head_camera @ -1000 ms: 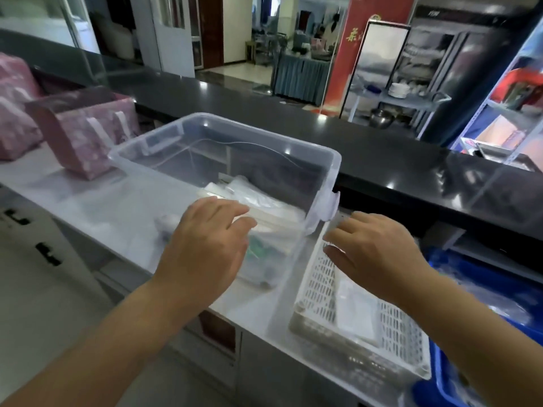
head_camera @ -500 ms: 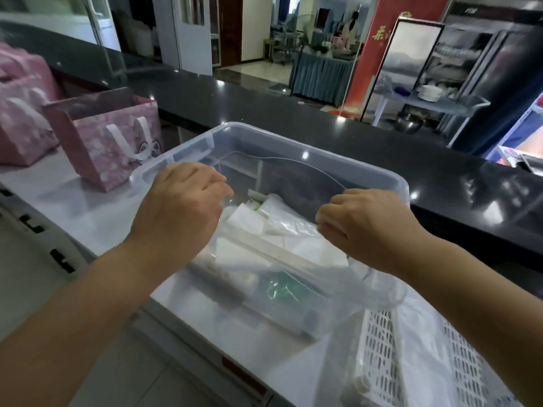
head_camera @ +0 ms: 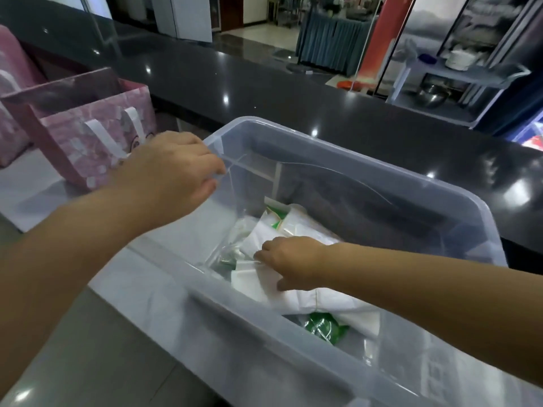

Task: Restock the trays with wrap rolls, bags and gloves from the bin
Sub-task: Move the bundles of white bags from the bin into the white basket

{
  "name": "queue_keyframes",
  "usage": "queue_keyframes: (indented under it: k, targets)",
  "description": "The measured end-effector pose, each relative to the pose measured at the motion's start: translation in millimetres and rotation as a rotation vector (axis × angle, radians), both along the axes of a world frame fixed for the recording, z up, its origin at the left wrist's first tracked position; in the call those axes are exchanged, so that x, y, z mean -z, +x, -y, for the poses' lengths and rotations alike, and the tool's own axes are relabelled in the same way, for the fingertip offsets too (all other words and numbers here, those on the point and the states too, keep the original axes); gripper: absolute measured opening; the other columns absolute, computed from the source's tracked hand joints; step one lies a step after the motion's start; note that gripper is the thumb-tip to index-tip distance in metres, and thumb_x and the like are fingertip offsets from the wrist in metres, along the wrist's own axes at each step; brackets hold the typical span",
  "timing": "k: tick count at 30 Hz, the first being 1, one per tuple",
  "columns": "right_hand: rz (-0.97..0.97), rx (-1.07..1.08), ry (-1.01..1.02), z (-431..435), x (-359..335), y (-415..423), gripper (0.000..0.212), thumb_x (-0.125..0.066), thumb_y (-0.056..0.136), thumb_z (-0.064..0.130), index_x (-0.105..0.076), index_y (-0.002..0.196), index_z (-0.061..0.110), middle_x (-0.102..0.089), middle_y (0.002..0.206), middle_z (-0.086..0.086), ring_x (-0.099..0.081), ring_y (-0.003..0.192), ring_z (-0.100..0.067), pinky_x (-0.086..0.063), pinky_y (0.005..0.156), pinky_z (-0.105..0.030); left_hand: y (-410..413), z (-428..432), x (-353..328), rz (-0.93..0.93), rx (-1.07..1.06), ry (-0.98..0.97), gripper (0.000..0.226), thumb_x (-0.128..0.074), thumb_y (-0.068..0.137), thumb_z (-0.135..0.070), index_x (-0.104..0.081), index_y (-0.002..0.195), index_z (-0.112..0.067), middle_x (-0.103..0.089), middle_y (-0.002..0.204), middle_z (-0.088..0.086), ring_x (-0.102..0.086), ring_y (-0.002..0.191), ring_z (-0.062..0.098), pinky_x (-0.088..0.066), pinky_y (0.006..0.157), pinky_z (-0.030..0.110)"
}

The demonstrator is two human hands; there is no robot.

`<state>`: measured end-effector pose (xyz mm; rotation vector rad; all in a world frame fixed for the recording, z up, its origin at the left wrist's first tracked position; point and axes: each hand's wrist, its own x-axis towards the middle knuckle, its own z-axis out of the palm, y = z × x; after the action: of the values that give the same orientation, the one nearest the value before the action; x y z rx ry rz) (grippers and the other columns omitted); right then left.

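Our left hand (head_camera: 173,171) grips bin (head_camera: 367,171) rim at far-left corner. Our right hand (head_camera: 289,261) inside bin, fingers closing on white packets (head_camera: 264,289) beneath; firm grasp unclear. Trays out of view; we judge restocking barely begun, supplies unmoved.

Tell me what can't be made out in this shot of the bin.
Head view only:
- Right hand fingertips: pressed into the white packets, so the grip is unclear.
- Green packet: blurred behind the clear bin wall.
- Left hand fingers: curled over the bin rim.
- Trays: out of frame.
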<state>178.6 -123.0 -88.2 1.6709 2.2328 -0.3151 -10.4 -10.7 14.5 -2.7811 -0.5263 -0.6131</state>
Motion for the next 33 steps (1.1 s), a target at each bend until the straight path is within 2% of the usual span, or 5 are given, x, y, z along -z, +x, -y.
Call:
queue_keyframes:
  k: [9, 16, 23, 28, 33]
  targets:
    - [-0.147, 0.184, -0.027, -9, 16, 2, 0.042, -0.077, 0.068, 0.031, -0.058, 0.100, 0.011, -0.053, 0.103, -0.008, -0.047, 0.093, -0.025, -0.041, 0.070, -0.032, 15, -31, 23, -0.120, 0.248, -0.244, 0.025, -0.051, 0.085, -0.031, -0.071, 0.093, -0.018, -0.071, 0.087, 0.000, -0.063, 0.090, 0.023, -0.048, 0.080, 0.036]
    - [-0.307, 0.440, -0.056, 7, -5, 6, 0.032, -0.067, 0.080, 0.031, -0.036, 0.086, 0.023, -0.039, 0.068, 0.009, -0.041, 0.066, -0.020, -0.026, 0.049, -0.029, 14, -32, 31, -0.196, 0.251, -0.416, 0.026, -0.051, 0.082, -0.046, -0.065, 0.102, -0.036, -0.063, 0.095, -0.018, -0.056, 0.095, 0.007, -0.044, 0.078, 0.027]
    - [-0.824, 0.828, 0.431, 19, -81, 22, 0.029, -0.076, 0.073, 0.024, -0.048, 0.078, 0.023, -0.059, 0.077, 0.005, -0.056, 0.069, -0.015, -0.054, 0.066, -0.036, 28, -33, 10, -0.090, 0.176, -0.906, 0.070, -0.065, 0.069, -0.056, -0.033, 0.130, -0.044, -0.052, 0.106, -0.038, -0.052, 0.097, -0.014, -0.042, 0.083, 0.015]
    - [-1.392, 0.876, 0.865, 5, -128, 14, 0.027, -0.077, 0.074, 0.015, -0.051, 0.081, 0.012, -0.063, 0.079, -0.016, -0.062, 0.072, -0.022, -0.058, 0.062, -0.040, 64, -28, -15, 0.065, 0.341, -1.538, 0.054, -0.083, 0.064, -0.025, -0.060, 0.112, -0.025, -0.073, 0.101, -0.009, -0.068, 0.096, 0.010, -0.055, 0.076, 0.023]
    - [-1.550, 0.900, 1.071, -19, -147, 12, 0.024, -0.074, 0.077, 0.014, -0.051, 0.085, 0.013, -0.064, 0.089, -0.015, -0.066, 0.081, -0.026, -0.059, 0.072, -0.037, 85, -28, -18, 0.395, 0.350, -1.548, 0.021, -0.073, 0.074, -0.015, -0.068, 0.095, -0.016, -0.075, 0.086, -0.003, -0.071, 0.080, 0.013, -0.058, 0.067, 0.026]
